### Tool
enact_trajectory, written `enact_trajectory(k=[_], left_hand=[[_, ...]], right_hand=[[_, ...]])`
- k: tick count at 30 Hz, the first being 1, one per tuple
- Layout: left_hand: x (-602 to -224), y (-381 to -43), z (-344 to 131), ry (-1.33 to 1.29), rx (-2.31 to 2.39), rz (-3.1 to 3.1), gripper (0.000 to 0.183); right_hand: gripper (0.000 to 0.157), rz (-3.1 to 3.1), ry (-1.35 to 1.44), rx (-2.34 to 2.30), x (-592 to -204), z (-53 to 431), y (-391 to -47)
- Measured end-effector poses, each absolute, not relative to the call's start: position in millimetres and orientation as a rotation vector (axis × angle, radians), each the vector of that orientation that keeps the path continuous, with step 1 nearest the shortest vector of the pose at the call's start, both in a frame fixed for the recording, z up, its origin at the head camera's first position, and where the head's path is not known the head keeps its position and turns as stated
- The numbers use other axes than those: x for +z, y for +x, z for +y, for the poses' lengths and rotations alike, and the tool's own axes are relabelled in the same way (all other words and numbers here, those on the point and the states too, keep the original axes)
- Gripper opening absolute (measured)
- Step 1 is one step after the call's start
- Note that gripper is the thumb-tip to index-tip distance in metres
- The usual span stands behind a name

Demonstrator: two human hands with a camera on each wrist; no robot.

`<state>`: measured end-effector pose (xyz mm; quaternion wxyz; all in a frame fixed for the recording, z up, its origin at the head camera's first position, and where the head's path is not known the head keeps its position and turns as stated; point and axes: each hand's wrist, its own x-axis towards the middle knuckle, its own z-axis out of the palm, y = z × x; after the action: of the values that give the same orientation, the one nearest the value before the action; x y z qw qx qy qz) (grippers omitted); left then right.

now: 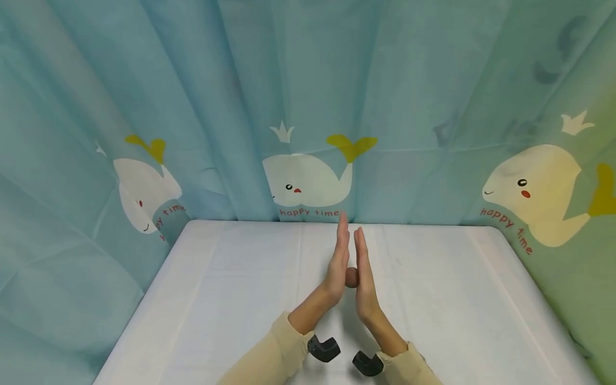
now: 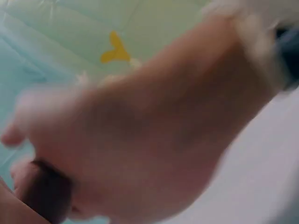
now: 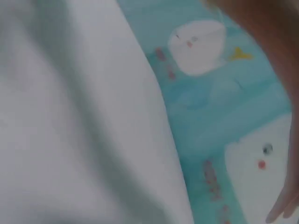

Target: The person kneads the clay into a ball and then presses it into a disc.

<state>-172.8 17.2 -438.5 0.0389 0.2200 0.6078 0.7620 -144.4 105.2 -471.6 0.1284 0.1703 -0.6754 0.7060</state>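
Between the two palms sits a small round brown ball [image 1: 352, 277], held above the table in the head view. My left hand [image 1: 337, 270] presses it from the left, fingers straight and pointing away from me. From the other side my right hand [image 1: 366, 280] presses with straight fingers too. The fingertips of the two hands stand slightly apart. In the left wrist view the ball [image 2: 49, 193] looks dark and blurred beside the palm. Only part of the right hand [image 3: 282, 60] shows along the right edge of the right wrist view, where the ball is out of sight.
A white-covered table [image 1: 231, 299] lies under the hands. Blue-green curtains [image 1: 414, 107] printed with white whales hang behind it and at both sides. A black wrist mount [image 1: 324, 349] sits at the left cuff, another black mount [image 1: 368, 364] at the right.
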Motion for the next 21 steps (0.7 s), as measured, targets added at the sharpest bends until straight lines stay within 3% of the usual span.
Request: enact_trajectory(k=[5, 13, 21], left_hand=[[-454, -180, 16, 0.725, 2.263, 1.958, 0.060], [-440, -154, 19, 0.812, 2.291, 1.840, 0.063], [-446, -176, 14, 0.694, 2.340, 1.924, 0.063]], right_hand=[[0.054, -1.988, 0.509, 2.036, -461, 98, -134], [0.054, -1.937, 0.430, 2.054, -465, 120, -163], [0.054, -1.983, 0.560, 2.043, -466, 99, -138]])
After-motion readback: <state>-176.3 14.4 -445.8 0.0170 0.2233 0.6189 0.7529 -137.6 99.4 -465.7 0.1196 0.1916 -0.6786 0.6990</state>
